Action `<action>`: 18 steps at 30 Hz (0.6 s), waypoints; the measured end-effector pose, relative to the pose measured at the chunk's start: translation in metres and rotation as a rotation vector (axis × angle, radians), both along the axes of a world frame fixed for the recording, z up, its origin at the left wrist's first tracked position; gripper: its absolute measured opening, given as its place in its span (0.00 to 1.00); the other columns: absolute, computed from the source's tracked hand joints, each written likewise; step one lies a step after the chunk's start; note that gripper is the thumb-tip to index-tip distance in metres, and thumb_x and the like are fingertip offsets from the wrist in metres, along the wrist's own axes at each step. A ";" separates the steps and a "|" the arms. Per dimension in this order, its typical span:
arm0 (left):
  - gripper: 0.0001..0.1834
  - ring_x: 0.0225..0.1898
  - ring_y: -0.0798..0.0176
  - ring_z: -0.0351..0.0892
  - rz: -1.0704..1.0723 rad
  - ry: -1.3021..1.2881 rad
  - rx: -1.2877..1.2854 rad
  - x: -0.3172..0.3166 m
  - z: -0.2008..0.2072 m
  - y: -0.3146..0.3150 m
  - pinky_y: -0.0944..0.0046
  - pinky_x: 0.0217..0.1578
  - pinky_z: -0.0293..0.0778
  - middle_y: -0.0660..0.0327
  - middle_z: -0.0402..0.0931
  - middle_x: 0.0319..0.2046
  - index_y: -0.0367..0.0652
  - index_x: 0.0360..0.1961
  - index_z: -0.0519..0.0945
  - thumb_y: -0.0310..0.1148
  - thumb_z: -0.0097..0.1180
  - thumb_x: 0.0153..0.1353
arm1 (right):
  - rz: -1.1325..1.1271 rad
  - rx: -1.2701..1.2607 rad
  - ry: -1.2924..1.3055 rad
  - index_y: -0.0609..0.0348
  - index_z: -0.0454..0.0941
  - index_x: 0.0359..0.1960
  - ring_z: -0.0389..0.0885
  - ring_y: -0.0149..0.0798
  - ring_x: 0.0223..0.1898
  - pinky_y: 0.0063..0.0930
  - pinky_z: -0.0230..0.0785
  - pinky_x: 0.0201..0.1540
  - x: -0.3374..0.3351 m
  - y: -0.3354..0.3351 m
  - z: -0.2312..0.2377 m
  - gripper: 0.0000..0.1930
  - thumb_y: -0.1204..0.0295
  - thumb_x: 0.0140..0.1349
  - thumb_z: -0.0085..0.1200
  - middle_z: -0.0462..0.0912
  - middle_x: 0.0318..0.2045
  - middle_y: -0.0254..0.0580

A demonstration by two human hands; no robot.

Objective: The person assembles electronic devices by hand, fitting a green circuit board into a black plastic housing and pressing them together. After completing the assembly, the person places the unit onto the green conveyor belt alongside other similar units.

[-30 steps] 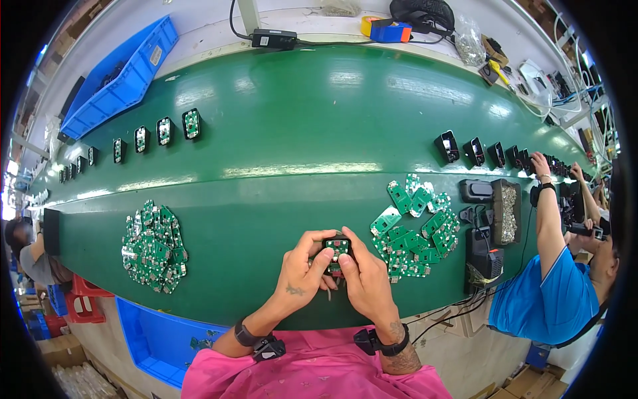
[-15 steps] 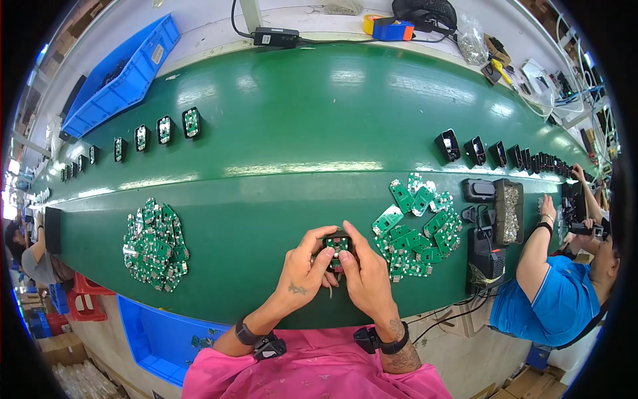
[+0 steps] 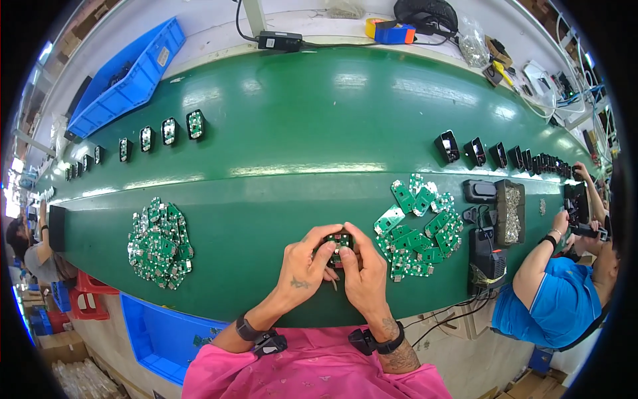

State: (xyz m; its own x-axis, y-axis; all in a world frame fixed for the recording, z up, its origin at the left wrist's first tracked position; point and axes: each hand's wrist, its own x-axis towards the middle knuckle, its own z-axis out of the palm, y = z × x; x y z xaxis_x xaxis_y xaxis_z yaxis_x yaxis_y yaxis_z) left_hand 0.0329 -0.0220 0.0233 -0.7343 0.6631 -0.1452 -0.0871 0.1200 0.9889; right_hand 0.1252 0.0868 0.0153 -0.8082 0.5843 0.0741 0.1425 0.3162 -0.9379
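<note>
A: What do the two hands hold?

B: Both hands meet over the near edge of the green conveyor belt [image 3: 319, 133]. The left hand [image 3: 304, 271] and the right hand [image 3: 362, 274] hold together one small black housing with a green circuit board [image 3: 339, 242] in it. The fingers of each hand are curled and pinch this part from its left and right side; the thumbs press on top of it.

A: Where is this part exactly?

B: It is just above the belt, near the person, between the two piles of boards. The right pile of green circuit boards [image 3: 419, 229] lies just beside the right hand. The left pile of green circuit boards [image 3: 159, 243] is well apart, to the left.

A: What else is on the belt?

B: On the far left there is a row of housings with boards inside [image 3: 166, 131]. On the far right there is a row of empty black housings [image 3: 492, 153]. Right of the right pile stands a black tray of small screws [image 3: 510, 213], and near it an electric screwdriver [image 3: 488, 256]. A blue bin [image 3: 133, 73] lies beyond the belt, far left. A co-worker in a blue shirt [image 3: 558, 299] works at the right
</note>
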 end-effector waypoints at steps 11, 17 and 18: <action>0.18 0.15 0.67 0.78 0.232 0.243 -0.089 -0.181 -0.017 0.037 0.71 0.14 0.73 0.54 0.79 0.39 0.38 0.59 0.73 0.30 0.44 0.71 | 0.045 0.074 0.054 0.67 0.77 0.51 0.78 0.32 0.28 0.23 0.73 0.32 0.020 -0.012 -0.009 0.16 0.78 0.62 0.58 0.78 0.38 0.45; 0.20 0.16 0.62 0.81 0.281 0.254 -0.174 -0.182 -0.012 0.045 0.65 0.16 0.76 0.49 0.81 0.44 0.38 0.60 0.73 0.31 0.47 0.68 | 0.045 0.165 0.104 0.66 0.79 0.46 0.80 0.37 0.29 0.28 0.74 0.32 0.024 -0.011 -0.018 0.12 0.79 0.60 0.60 0.79 0.37 0.47; 0.21 0.16 0.62 0.81 0.311 0.231 -0.180 -0.182 -0.011 0.044 0.65 0.16 0.76 0.49 0.81 0.44 0.37 0.60 0.73 0.32 0.49 0.68 | 0.065 0.216 0.108 0.65 0.79 0.45 0.80 0.38 0.29 0.29 0.74 0.32 0.023 -0.011 -0.018 0.12 0.79 0.60 0.60 0.79 0.37 0.47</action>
State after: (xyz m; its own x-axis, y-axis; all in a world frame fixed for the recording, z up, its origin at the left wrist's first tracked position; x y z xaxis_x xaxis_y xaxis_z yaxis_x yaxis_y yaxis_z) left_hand -0.1495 0.0215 0.0128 -0.9220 0.3844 -0.0469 0.0748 0.2955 0.9524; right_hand 0.1487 0.0760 -0.0029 -0.8242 0.4926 0.2792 0.0181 0.5158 -0.8565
